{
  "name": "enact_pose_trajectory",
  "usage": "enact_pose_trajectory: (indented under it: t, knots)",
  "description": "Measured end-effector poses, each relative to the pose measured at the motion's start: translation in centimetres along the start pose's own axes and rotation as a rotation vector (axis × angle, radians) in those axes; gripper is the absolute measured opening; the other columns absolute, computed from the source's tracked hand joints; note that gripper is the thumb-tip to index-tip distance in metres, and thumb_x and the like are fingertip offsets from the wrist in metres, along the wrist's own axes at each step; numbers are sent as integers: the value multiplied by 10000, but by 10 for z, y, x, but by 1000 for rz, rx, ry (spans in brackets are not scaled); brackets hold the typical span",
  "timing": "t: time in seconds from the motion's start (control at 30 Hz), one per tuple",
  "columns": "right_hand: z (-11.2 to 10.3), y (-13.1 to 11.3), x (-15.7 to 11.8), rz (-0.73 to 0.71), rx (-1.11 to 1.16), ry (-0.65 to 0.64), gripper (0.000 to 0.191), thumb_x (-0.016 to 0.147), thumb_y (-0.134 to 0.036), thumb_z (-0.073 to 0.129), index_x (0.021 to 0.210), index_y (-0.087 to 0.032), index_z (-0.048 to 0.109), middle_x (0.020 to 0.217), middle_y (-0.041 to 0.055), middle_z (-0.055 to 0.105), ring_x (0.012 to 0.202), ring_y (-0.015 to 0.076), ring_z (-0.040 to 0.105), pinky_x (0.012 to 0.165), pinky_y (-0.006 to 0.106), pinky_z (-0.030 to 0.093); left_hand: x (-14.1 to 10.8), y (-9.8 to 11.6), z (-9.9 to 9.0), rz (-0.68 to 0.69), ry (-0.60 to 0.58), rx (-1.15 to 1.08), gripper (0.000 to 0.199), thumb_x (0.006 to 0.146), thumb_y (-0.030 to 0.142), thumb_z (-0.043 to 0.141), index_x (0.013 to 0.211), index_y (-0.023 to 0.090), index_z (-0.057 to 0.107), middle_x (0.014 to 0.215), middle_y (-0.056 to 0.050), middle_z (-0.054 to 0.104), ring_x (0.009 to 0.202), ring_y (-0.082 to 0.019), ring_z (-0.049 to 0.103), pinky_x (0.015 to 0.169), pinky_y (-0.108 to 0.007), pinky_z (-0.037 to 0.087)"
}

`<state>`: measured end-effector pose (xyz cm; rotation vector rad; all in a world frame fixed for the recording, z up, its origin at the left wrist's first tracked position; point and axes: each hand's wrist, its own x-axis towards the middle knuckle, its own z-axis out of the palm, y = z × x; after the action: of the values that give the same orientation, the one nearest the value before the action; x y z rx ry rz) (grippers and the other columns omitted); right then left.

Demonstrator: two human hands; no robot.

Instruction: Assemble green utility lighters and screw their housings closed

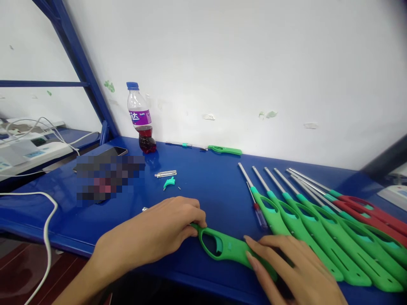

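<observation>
A green long-necked gas lighter [230,249] lies low over the blue table's front part. At its neck end, my left hand [155,231] pinches it between thumb and fingers; a small metal tip [145,209] shows beyond that hand. My right hand [295,264] grips the handle end, which its fingers partly cover. A teal trigger shows inside the lighter's finger loop. Right of it lies a screwdriver [260,217] with a clear and red handle. Beyond my left hand are a loose teal trigger [169,182] and a clear tubular part [167,173].
Several green lighters [313,241] lie in a row at right, with red lighters [372,212] beside them. Along the wall lie a green lighter body [227,150] and a metal rod [178,144]. A drink bottle [141,118] stands near a phone [117,151]. White cables hang at left.
</observation>
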<state>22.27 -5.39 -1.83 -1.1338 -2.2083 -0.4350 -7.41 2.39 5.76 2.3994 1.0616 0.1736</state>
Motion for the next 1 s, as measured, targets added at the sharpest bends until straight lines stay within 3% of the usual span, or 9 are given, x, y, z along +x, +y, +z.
enact_pose_trajectory:
  t: [0.37, 0.6, 0.83, 1.0]
  knots:
    - [0, 1, 4, -22, 25, -74, 215, 1121, -287, 545, 1233, -204, 709, 915, 35, 675, 768, 166, 691, 756, 326, 547, 6, -11, 11, -30, 64, -54, 261, 953, 42, 727, 978, 300, 761, 1044, 78, 736, 1018, -158, 690, 872, -267, 467]
    - [-1, 0, 5, 8, 57, -74, 212, 1121, -275, 548, 1185, -215, 740, 894, 26, 679, 738, 149, 678, 724, 304, 537, 3, -18, 25, -57, 139, -54, 332, 965, 39, 688, 1057, 344, 781, 1064, 88, 740, 1024, -137, 700, 833, -256, 456]
    - [5, -8, 6, 107, 8, 69, 357, 1118, -450, 526, 1112, -241, 815, 864, 68, 714, 797, 196, 733, 731, 304, 590, 1, -9, 21, -48, 93, -4, 322, 966, 49, 698, 1069, 348, 763, 1095, 86, 713, 1052, -142, 684, 856, -271, 443]
    - [9, -11, 4, 152, -17, 122, 424, 1104, -536, 522, 1104, -240, 827, 879, 87, 732, 849, 226, 756, 755, 322, 612, 0, 4, 15, -23, 49, 58, 360, 995, 34, 615, 1094, 345, 767, 1073, 62, 688, 935, -148, 669, 772, -310, 423]
